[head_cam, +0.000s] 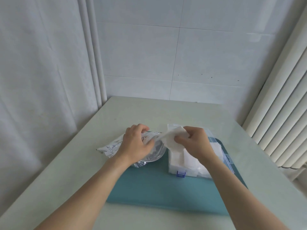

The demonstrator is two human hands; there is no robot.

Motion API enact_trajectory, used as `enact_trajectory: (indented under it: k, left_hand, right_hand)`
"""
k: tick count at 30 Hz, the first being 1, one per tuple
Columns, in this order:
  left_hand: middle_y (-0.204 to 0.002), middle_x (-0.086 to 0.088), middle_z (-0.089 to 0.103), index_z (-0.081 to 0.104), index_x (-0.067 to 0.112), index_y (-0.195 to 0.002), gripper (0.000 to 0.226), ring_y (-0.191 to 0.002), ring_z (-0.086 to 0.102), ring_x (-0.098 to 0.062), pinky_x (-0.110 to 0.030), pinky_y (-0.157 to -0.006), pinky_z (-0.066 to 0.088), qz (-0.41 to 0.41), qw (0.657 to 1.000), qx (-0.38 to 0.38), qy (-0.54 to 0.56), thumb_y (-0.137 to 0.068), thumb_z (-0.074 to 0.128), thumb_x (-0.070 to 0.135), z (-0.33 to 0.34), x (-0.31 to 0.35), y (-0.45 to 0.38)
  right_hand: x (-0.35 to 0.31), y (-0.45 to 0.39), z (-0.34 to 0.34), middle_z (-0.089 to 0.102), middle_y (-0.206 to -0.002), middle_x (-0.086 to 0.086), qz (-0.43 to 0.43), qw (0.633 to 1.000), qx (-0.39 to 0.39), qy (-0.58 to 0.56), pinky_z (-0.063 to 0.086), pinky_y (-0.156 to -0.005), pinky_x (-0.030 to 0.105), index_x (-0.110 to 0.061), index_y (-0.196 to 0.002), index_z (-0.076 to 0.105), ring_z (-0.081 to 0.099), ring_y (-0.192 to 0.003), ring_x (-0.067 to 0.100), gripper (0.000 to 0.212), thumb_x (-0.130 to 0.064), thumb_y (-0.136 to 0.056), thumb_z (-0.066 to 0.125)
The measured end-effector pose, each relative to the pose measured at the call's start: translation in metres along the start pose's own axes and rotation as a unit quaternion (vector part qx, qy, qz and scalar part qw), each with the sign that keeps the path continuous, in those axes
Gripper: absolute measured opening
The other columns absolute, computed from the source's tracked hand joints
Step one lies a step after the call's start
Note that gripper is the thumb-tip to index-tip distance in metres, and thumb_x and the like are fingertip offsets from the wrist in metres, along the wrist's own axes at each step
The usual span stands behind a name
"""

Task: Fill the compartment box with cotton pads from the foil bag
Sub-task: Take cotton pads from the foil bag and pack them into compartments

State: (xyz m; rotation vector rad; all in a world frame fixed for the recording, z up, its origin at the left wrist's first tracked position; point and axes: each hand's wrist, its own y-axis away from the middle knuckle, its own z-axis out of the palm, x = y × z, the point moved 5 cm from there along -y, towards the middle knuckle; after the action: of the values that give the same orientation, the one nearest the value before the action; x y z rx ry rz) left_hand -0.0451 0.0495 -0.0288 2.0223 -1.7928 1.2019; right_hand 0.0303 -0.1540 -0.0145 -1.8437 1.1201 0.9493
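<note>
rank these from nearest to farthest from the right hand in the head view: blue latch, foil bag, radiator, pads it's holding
1. Cotton pads: pinched in the right hand itself.
2. Foil bag and blue latch: bag to its left, latch on the compartment box front, toward the person; too close to call.
3. Radiator: far right, off the table.

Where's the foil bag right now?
The silver foil bag lies left of the clear plastic compartment box, held open by the left hand.

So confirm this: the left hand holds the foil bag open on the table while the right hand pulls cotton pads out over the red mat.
One slip: the mat is teal, not red, as the head view shows. The left hand does hold the foil bag open while the right hand pulls out cotton pads.
</note>
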Motion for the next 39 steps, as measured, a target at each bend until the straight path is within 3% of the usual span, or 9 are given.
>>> enact_trajectory:
  k: [4, 10, 14, 20, 25, 29, 33, 35, 39]
  left_hand:
    - [-0.117, 0.007, 0.057, 0.058, 0.017, -0.122, 0.062, -0.117, 0.046, -0.012, -0.032, -0.105, 0.037, 0.066, 0.996, 0.034, 0.054, -0.074, 0.053, 0.056, 0.005, 0.026, 0.010]
    - [-0.120, 0.014, 0.056, 0.056, 0.023, -0.133, 0.060, -0.120, 0.047, -0.004, -0.025, -0.104, 0.035, 0.094, 0.992, -0.004, 0.079, -0.083, 0.066, 0.053, 0.029, 0.051, 0.009]
    - [-0.081, 0.008, 0.071, 0.072, 0.021, -0.094, 0.012, -0.077, 0.066, -0.014, -0.034, -0.069, 0.052, 0.087, 0.990, -0.016, 0.108, -0.095, 0.066, 0.032, 0.034, 0.063, 0.004]
    - [-0.065, -0.002, 0.073, 0.071, 0.011, -0.083, 0.016, -0.058, 0.072, -0.017, -0.028, -0.058, 0.055, -0.027, 0.974, -0.015, 0.222, -0.096, 0.064, 0.016, 0.041, 0.060, 0.007]
    - [-0.079, -0.010, 0.076, 0.071, 0.001, -0.091, 0.007, -0.074, 0.076, -0.030, -0.039, -0.070, 0.061, -0.121, 0.917, -0.045, 0.378, -0.093, 0.066, 0.005, 0.055, 0.056, 0.018]
    - [-0.074, -0.012, 0.074, 0.072, 0.001, -0.087, 0.020, -0.066, 0.073, -0.027, -0.040, -0.072, 0.062, -0.140, 0.883, -0.123, 0.430, -0.072, 0.083, 0.008, 0.071, 0.064, 0.030]
    - [-0.103, -0.025, 0.072, 0.067, -0.003, -0.111, 0.046, -0.091, 0.071, -0.041, -0.049, -0.084, 0.059, -0.149, 0.832, -0.256, 0.469, -0.072, 0.079, 0.019, 0.084, 0.067, 0.040]
    - [-0.101, -0.026, 0.070, 0.065, -0.003, -0.116, 0.034, -0.088, 0.070, -0.038, -0.042, -0.076, 0.059, -0.152, 0.778, -0.316, 0.522, -0.083, 0.065, 0.006, 0.088, 0.075, 0.046]
    - [-0.077, -0.017, 0.060, 0.060, 0.000, -0.093, 0.022, -0.058, 0.057, -0.027, -0.027, -0.048, 0.043, -0.243, 0.725, -0.296, 0.573, -0.072, 0.054, 0.003, 0.090, 0.073, 0.051]
  right_hand:
    - [0.014, 0.011, -0.014, 0.074, -0.097, 0.021, 0.062, 0.984, -0.014, -0.163, 0.059, -0.078, 0.047, -0.005, -0.096, 0.076, 0.069, -0.083, 0.026, 0.016, 0.004, -0.087, 0.067]
    - [0.024, 0.019, -0.027, 0.073, -0.105, 0.024, 0.075, 0.965, -0.088, -0.235, 0.056, -0.086, 0.050, 0.000, -0.104, 0.075, 0.071, -0.094, 0.037, 0.019, 0.004, -0.087, 0.067]
    - [0.028, 0.019, -0.032, 0.073, -0.107, 0.024, 0.062, 0.960, -0.105, -0.252, 0.057, -0.084, 0.047, -0.001, -0.107, 0.074, 0.070, -0.095, 0.036, 0.022, -0.002, -0.084, 0.072]
    - [0.042, 0.021, -0.053, 0.075, -0.104, 0.020, 0.047, 0.957, -0.053, -0.280, 0.060, -0.078, 0.042, -0.004, -0.105, 0.075, 0.072, -0.093, 0.036, 0.039, -0.013, -0.068, 0.081]
    - [0.045, 0.025, -0.078, 0.073, -0.106, 0.020, 0.043, 0.940, -0.059, -0.332, 0.058, -0.081, 0.042, -0.003, -0.110, 0.073, 0.070, -0.093, 0.032, 0.063, -0.030, -0.057, 0.094]
    - [0.039, 0.033, -0.063, 0.072, -0.108, 0.020, 0.053, 0.940, -0.134, -0.310, 0.057, -0.079, 0.037, -0.002, -0.108, 0.074, 0.069, -0.093, 0.032, 0.037, -0.011, -0.074, 0.083]
    - [0.039, 0.039, -0.044, 0.073, -0.109, 0.021, 0.057, 0.950, -0.172, -0.254, 0.056, -0.083, 0.041, -0.002, -0.112, 0.072, 0.071, -0.097, 0.033, 0.031, -0.010, -0.082, 0.073]
    - [0.038, 0.041, -0.040, 0.074, -0.107, 0.019, 0.053, 0.950, -0.186, -0.245, 0.056, -0.082, 0.038, -0.002, -0.111, 0.073, 0.071, -0.095, 0.031, 0.029, -0.010, -0.084, 0.072]
    - [0.037, 0.039, -0.047, 0.075, -0.106, 0.017, 0.052, 0.963, -0.131, -0.232, 0.057, -0.078, 0.037, -0.005, -0.109, 0.074, 0.072, -0.093, 0.032, 0.031, -0.014, -0.080, 0.076]
